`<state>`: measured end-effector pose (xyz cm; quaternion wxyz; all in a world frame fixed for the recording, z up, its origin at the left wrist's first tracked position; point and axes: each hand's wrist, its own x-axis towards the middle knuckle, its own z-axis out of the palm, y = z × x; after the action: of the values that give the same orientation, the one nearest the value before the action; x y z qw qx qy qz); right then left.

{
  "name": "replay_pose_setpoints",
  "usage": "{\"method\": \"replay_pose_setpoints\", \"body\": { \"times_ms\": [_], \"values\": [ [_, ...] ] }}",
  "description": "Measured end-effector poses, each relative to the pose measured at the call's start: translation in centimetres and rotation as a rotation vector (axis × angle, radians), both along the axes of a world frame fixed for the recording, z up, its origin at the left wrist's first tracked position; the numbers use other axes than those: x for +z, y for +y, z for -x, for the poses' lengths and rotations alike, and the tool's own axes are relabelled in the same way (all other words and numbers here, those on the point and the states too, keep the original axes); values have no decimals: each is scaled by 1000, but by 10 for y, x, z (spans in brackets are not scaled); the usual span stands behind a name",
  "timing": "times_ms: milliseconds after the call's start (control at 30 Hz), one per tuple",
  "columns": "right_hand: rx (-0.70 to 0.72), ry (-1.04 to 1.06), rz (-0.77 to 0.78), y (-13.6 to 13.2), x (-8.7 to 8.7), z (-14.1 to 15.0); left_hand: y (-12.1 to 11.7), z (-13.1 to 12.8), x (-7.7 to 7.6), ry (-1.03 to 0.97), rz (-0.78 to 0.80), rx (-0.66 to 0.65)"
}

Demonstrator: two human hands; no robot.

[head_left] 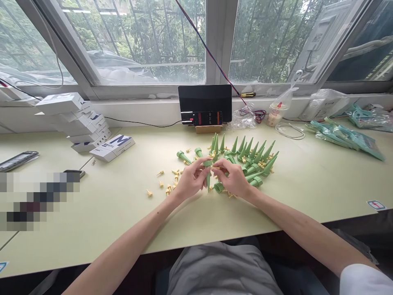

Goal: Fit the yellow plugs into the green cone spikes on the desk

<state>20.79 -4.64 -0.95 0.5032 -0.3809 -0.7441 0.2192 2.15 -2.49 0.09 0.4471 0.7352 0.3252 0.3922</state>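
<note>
My left hand (190, 180) is closed on a green plastic spike (208, 182), its ribbed cap up and its tip down. My right hand (235, 179) pinches a small yellow nozzle-like piece (215, 167) against the side of the spike, just below the cap. Whether the piece sits in the spike cannot be made out. Behind and to the right of my hands, several green spikes (253, 150) stand on their caps, and others lie on their sides. Loose yellow pieces (168, 189) are scattered left of my left hand and among the spikes.
A phone (207, 118) showing a timer leans on a black screen (205, 98) by the window. White boxes (82, 119) are stacked at left, with one box (113, 148) beside them. Bagged cup (276, 112) and green plastic packets (346, 137) lie at right. The table's front edge runs below my forearms.
</note>
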Motion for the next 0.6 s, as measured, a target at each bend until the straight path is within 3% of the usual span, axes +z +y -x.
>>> {"method": "replay_pose_setpoints", "body": {
  "times_ms": [333,600],
  "values": [
    [33,87,106,-2,2,1,-2,1,3,75,-197,45],
    [29,90,104,-2,3,1,0,-1,1,-40,-22,-11]
  ]
}}
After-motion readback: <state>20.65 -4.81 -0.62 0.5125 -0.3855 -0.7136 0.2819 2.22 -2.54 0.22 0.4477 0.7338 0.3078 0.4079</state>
